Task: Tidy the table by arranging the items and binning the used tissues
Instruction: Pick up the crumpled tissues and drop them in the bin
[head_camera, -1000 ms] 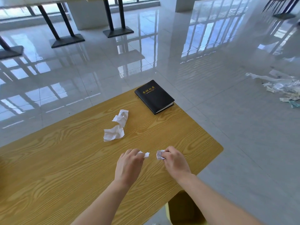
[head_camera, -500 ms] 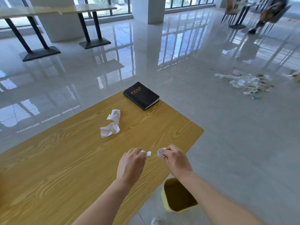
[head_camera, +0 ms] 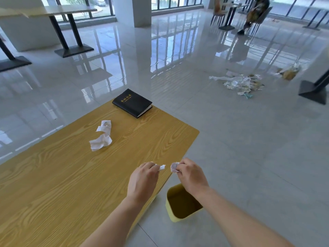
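My left hand (head_camera: 143, 180) pinches a small white tissue scrap (head_camera: 162, 167) over the near right edge of the wooden table (head_camera: 53, 184). My right hand (head_camera: 191, 174) is closed on a crumpled tissue ball (head_camera: 174, 166), just beyond the table edge and above the yellow bin (head_camera: 179, 215) on the floor. Two more crumpled tissues lie on the table, one (head_camera: 100, 143) nearer me and one (head_camera: 105, 126) just behind it. A black notebook (head_camera: 132, 102) with gold lettering rests at the table's far corner.
A pile of paper litter (head_camera: 239, 83) lies on the glossy tiled floor to the right. A dark table base (head_camera: 313, 91) stands at the far right. Other tables (head_camera: 53, 11) stand at the back left. A seated person (head_camera: 254, 13) is far back right.
Both hands with their tissues have drifted right toward the table edge. The view has shifted so the yellow bin now shows below my right hand.
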Motion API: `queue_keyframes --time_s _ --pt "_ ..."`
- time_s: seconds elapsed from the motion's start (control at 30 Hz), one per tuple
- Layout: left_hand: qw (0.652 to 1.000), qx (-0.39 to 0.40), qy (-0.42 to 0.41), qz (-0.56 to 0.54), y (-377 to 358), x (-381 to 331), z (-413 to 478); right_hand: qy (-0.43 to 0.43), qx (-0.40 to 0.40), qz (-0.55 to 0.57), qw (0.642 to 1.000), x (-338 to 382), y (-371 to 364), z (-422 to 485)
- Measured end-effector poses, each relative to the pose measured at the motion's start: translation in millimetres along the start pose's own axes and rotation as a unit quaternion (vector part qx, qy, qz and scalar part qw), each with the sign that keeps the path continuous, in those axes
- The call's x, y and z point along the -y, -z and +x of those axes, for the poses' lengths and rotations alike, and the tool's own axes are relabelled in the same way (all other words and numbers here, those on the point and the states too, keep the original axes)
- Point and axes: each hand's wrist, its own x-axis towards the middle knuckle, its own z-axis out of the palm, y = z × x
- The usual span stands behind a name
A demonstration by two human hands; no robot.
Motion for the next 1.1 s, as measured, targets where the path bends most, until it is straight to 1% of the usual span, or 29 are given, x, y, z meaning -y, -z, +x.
queue_keyframes --time_s 0.13,0.27,0.43,0.57,0.73,0.83,0.93,1.1 --pt "1.000 0.008 -0.019 -0.003 -21.1 -29.0 5.3 -0.014 -0.012 0.011 1.000 -30.3 4.3 -11.8" --pt "0.999 0.006 -0.027 -0.018 -52.5 -69.6 10.4 -0.033 -0.006 0.022 0.999 -73.9 1.7 -26.6" --pt "0.998 0.056 -0.013 -0.018 -110.1 -112.4 6.4 -0.064 0.043 0.035 0.996 -139.4 -9.1 -47.0" --pt "0.995 0.099 0.008 -0.013 -154.4 -128.0 2.9 -0.069 0.094 0.036 0.992 -184.4 -28.4 -55.0" --pt "0.987 0.147 0.065 -0.008 -227.9 -107.6 -3.5 -0.072 0.140 0.042 0.987 -229.2 -78.8 -61.4" --pt "0.983 0.167 0.078 0.016 -273.7 -86.5 -10.5 -0.078 0.158 0.064 0.982 -250.4 -125.3 -67.7" --pt "0.979 0.185 0.088 0.018 -310.6 -67.0 -18.0 -0.081 0.184 0.078 0.976 -265.6 -169.9 -72.5" --pt "0.971 0.213 0.104 0.026 -371.6 -32.5 -30.3 -0.090 0.189 0.096 0.973 -289.8 -239.6 -70.5"
